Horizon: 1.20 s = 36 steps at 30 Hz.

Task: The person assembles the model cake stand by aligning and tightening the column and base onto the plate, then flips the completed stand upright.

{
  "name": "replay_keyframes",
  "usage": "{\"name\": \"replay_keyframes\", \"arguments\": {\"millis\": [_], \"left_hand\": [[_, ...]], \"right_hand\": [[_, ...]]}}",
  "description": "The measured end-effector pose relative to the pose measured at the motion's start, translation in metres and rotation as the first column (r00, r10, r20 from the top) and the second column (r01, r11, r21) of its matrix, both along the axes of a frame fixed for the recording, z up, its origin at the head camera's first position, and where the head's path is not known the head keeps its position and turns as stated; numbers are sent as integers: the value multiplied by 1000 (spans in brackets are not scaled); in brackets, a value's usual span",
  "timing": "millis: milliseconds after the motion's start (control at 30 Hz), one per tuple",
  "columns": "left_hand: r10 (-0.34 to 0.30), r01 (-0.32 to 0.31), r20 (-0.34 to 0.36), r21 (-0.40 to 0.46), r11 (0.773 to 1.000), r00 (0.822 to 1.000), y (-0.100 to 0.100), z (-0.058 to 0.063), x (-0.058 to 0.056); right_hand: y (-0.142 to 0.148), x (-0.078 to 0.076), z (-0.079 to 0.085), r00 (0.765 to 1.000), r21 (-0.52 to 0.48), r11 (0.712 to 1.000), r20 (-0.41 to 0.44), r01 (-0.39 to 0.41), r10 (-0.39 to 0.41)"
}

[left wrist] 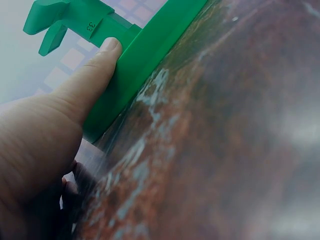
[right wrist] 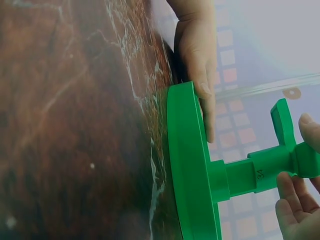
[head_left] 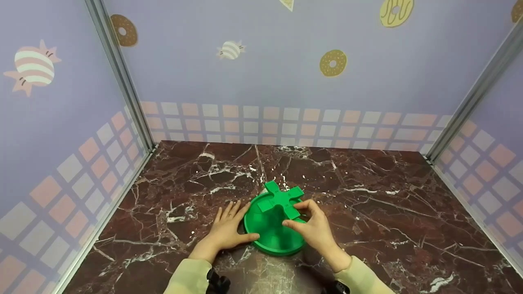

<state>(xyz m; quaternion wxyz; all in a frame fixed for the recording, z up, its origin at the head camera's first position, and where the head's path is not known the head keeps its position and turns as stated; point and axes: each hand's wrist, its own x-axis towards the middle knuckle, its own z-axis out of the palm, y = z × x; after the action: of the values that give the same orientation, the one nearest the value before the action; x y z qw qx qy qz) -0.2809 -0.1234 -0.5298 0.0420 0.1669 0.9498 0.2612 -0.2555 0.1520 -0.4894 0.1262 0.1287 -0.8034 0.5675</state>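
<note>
A round, shallow green dish (head_left: 273, 234) sits on the marbled table. From its middle rises a green stem (right wrist: 240, 177) topped by a green cross-shaped piece (head_left: 282, 199) with four-way arms that flare outward. My right hand (head_left: 316, 228) pinches the cross's near arm between thumb and fingers; the right wrist view shows the thumb (right wrist: 311, 131) on one side and fingers (right wrist: 295, 200) on the other. At the dish's left side rests my left hand (head_left: 226, 228), fingers straight and spread, its thumb (left wrist: 97, 65) pressed along the rim. Small numbers mark the stem.
The table (head_left: 367, 228) has a dark red-brown marble pattern, with small white flecks beyond the dish. Patterned panels (head_left: 245, 81) enclose it at the back, left and right, joined by metal corner posts (head_left: 126, 81). Dark wrist straps (head_left: 218, 281) sit over the sleeves.
</note>
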Motion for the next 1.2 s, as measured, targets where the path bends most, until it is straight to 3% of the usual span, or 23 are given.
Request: {"name": "replay_keyframes", "arguments": {"millis": [400,767,967,1200], "left_hand": [[-12,12,-15,3,1000,1000,-1,-1,-1],[-10,10,-3,10,1000,1000,-1,-1,0],[-12,12,-7,10,1000,1000,-1,0,0],[-15,15,-10,9,1000,1000,-1,0,0]], "right_hand": [[19,-5,12,1000,-27,1000,10,7,-6],[34,-36,26,997,-122,990,29,71,-68],[38,-55,20,993,-156,987,110,-24,42],[43,-67,12,965,-103,970,125,-220,232]]}}
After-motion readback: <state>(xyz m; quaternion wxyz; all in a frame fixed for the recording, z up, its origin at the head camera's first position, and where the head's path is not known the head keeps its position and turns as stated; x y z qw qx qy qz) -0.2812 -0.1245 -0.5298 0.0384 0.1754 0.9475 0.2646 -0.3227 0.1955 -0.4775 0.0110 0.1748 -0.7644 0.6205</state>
